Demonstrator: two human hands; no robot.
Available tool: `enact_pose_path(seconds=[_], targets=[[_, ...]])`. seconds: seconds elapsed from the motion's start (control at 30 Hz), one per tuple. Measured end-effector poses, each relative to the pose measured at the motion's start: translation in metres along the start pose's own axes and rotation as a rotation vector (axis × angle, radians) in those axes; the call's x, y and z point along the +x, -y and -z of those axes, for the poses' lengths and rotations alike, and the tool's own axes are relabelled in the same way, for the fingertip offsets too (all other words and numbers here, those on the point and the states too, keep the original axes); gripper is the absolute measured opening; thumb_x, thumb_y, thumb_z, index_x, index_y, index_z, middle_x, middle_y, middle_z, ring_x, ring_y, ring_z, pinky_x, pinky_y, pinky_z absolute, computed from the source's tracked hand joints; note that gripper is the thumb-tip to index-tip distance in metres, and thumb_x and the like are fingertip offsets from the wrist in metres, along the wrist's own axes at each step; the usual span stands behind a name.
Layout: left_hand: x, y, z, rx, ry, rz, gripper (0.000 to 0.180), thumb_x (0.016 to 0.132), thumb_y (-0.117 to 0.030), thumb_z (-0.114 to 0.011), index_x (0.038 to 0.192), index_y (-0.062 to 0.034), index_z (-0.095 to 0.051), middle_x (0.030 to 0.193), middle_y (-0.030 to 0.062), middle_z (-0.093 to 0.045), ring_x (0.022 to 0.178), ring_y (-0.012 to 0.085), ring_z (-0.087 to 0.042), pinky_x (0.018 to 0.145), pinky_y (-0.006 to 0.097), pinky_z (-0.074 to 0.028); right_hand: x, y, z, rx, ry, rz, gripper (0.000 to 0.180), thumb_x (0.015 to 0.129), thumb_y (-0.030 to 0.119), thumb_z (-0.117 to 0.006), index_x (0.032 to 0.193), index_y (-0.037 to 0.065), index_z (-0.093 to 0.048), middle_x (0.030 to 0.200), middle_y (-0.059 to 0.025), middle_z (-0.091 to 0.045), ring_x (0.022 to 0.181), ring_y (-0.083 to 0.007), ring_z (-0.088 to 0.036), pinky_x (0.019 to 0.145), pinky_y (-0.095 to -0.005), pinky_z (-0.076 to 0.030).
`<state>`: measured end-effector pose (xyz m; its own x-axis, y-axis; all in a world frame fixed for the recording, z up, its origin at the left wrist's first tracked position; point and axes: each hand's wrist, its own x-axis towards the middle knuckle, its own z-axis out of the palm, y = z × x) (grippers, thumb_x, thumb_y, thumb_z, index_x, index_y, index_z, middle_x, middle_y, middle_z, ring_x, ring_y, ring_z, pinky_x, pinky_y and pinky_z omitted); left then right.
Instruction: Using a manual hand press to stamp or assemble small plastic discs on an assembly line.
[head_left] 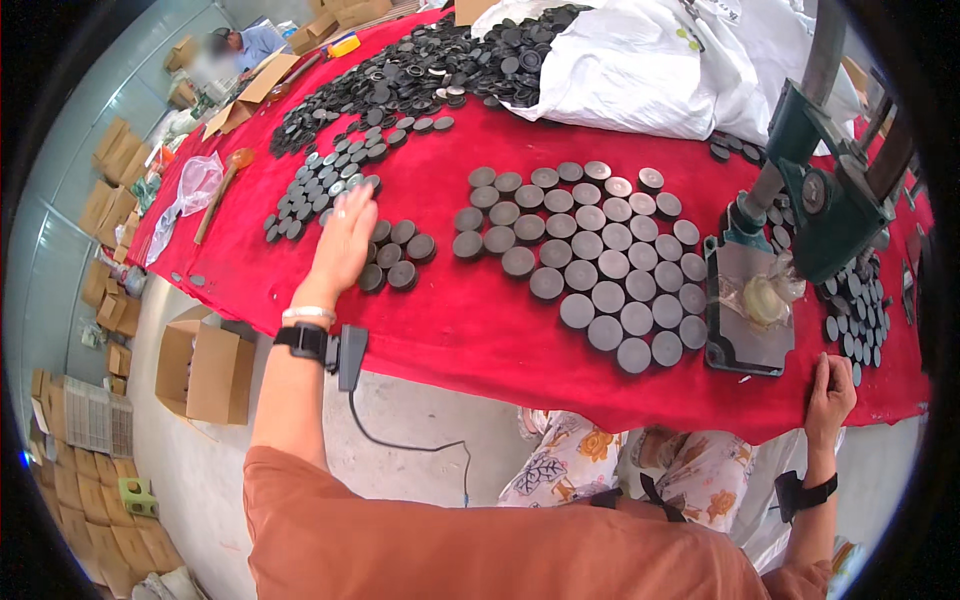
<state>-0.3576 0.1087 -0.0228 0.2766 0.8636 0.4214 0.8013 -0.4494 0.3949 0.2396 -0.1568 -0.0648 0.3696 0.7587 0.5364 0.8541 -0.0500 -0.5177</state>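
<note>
Red cloth (440,330) spread with black discs (613,264)

The left hand (345,238), open with fingers extended, was beside discs at left, a small cluster (402,274) just right of it. The right hand (829,398) curled at the near edge; whether it gripped anything was unclear. A broad group (617,236) lay between the hands, left of a green press (815,210).

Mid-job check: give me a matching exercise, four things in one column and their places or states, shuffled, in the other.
1. left hand
2. right hand
3. mallet
4. white sack

A. next to the big heap of black discs
B. at the near edge of the red-covered table
C. beside a clear plastic bag
D. stretched out beside small groups of discs

Pairs: 1-D, 2-B, 3-C, 4-A
</note>
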Motion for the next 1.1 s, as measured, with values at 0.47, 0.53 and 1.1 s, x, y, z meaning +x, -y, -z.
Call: enact_pose_path(seconds=[0.47,0.53,1.1], targets=[[-0.024,-0.089,-0.060,0.189,0.040,-0.005,0.054,0.093,-0.039,-0.049,0.130,0.0005,-0.051,0.129,0.0206,-0.053,0.122,0.0349,-0.046,0.105,0.041,-0.032,0.004,0.022,-0.001,-0.014,-0.033,0.019,0.009,0.088,0.002,-0.060,0.082,-0.003,-0.057,0.075,-0.0098,-0.053,0.069,-0.0177,-0.052,0.065,-0.0267,-0.042],[-0.027,-0.102,-0.066,0.224,-0.007,0.115,0.053,0.093,-0.040,-0.049,0.128,0.0010,-0.052,0.129,0.0209,-0.052,0.122,0.0348,-0.046,0.104,0.041,-0.033,0.004,0.024,-0.001,-0.013,-0.055,0.027,0.008,0.086,0.001,-0.061,0.081,-0.003,-0.058,0.075,-0.0100,-0.054,0.068,-0.0181,-0.052,0.064,-0.0269,-0.042],[0.069,-0.154,-0.075,0.205,0.076,-0.247,0.039,0.088,-0.024,-0.059,0.121,-0.0024,-0.057,0.119,0.0173,-0.060,0.115,0.0306,-0.054,0.101,0.043,-0.036,0.004,0.031,0.001,-0.015,-0.057,0.028,0.004,0.084,-0.001,-0.062,0.081,-0.002,-0.059,0.075,-0.0102,-0.057,0.067,-0.0203,-0.054,0.062,-0.0284,-0.043]])
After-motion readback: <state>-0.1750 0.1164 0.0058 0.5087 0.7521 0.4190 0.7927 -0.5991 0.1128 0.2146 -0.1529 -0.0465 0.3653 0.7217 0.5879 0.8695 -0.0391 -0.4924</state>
